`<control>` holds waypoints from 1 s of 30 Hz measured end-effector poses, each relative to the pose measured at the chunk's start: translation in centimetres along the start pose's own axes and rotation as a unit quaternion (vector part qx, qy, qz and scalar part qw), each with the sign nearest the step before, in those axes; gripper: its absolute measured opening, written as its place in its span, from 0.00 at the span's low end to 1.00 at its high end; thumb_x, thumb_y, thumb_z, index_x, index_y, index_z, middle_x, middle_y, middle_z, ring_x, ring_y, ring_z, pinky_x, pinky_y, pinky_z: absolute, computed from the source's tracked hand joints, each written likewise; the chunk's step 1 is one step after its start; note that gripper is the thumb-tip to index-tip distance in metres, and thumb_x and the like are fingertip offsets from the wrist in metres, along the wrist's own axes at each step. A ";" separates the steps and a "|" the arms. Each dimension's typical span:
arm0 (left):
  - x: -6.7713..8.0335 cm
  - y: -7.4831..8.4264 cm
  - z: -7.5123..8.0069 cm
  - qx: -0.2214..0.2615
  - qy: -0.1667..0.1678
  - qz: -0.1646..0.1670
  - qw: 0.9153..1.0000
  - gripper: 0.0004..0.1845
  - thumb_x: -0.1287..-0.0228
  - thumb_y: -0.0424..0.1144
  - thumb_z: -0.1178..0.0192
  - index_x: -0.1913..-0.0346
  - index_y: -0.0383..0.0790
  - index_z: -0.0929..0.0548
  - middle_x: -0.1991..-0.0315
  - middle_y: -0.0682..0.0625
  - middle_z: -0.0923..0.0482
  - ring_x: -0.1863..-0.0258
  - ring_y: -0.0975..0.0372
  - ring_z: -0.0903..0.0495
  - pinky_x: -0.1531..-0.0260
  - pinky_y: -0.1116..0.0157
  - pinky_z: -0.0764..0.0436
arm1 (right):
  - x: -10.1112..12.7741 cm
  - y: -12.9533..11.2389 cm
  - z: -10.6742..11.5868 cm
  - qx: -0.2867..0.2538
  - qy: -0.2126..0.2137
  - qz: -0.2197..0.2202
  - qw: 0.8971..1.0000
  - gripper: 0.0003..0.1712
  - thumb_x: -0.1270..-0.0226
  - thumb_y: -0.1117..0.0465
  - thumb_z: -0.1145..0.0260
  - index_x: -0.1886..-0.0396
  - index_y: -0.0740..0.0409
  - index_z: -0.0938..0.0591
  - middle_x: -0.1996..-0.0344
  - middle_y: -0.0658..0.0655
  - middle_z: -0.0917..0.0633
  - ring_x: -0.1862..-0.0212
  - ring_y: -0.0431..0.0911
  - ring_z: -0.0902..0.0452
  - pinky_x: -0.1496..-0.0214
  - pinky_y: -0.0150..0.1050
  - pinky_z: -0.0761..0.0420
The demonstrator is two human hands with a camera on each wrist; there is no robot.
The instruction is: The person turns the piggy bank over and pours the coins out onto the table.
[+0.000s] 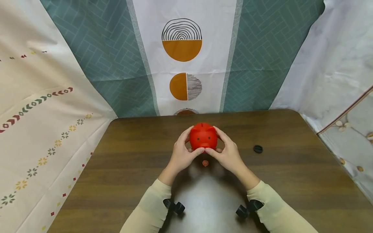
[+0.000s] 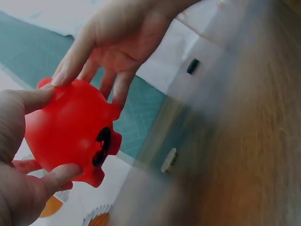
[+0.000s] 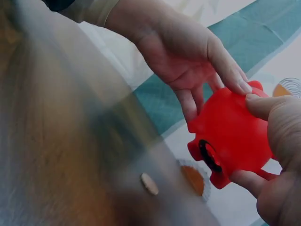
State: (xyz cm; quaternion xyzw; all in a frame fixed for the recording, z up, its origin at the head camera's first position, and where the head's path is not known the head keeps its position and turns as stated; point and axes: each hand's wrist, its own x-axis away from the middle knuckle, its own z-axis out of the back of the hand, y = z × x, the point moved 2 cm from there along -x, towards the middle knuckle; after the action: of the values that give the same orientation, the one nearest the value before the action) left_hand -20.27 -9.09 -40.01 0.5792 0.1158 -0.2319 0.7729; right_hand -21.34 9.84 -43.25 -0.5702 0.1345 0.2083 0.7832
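The left hand (image 1: 183, 156) and right hand (image 1: 227, 154) cup a red pig bank (image 1: 203, 136) between them, each with fingers curled round its side and thumbs meeting under its snout; the wrist views show it lifted clear of the table (image 1: 291, 181), its underside with a black hole facing down. A coin (image 1: 205, 163) lies on the table just below the hands, near the person's side of the pig. A black plug (image 1: 258, 149) lies well apart to the right, with nothing between it and the hands, and patterned cloths (image 1: 186, 64) hang behind the table.
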 end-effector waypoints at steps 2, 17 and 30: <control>0.1 0.2 0.0 0.007 -0.009 0.015 1.000 0.41 0.46 0.32 0.29 0.29 0.35 0.38 0.36 0.42 0.33 0.45 0.48 0.25 0.64 0.55 0.15 | 0.0 0.3 -0.1 -0.005 -0.003 -0.012 1.000 0.46 0.47 0.56 0.24 0.28 0.44 0.35 0.35 0.51 0.29 0.37 0.50 0.32 0.59 0.41 0.16; -0.4 -2.2 -0.1 -0.012 0.031 -0.078 0.996 0.46 0.54 0.31 0.25 0.30 0.38 0.36 0.32 0.46 0.37 0.42 0.49 0.28 0.65 0.59 0.15 | 0.1 -2.8 0.4 -0.007 0.030 0.068 0.997 0.47 0.50 0.70 0.24 0.30 0.57 0.33 0.32 0.57 0.32 0.38 0.52 0.31 0.55 0.50 0.17; -0.4 -4.2 -0.4 -0.005 0.015 -0.005 1.000 0.44 0.48 0.44 0.26 0.28 0.54 0.37 0.35 0.60 0.34 0.47 0.55 0.26 0.67 0.60 0.15 | -0.1 0.0 0.0 -0.013 0.000 -0.023 1.000 0.46 0.46 0.61 0.24 0.28 0.47 0.35 0.32 0.52 0.34 0.37 0.52 0.33 0.58 0.46 0.16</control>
State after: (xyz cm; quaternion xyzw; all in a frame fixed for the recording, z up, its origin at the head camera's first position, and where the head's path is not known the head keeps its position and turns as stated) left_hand -22.68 -9.52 -43.52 0.5780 0.1309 -0.2263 0.7730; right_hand -21.43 9.82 -43.24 -0.5830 0.1187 0.1925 0.7804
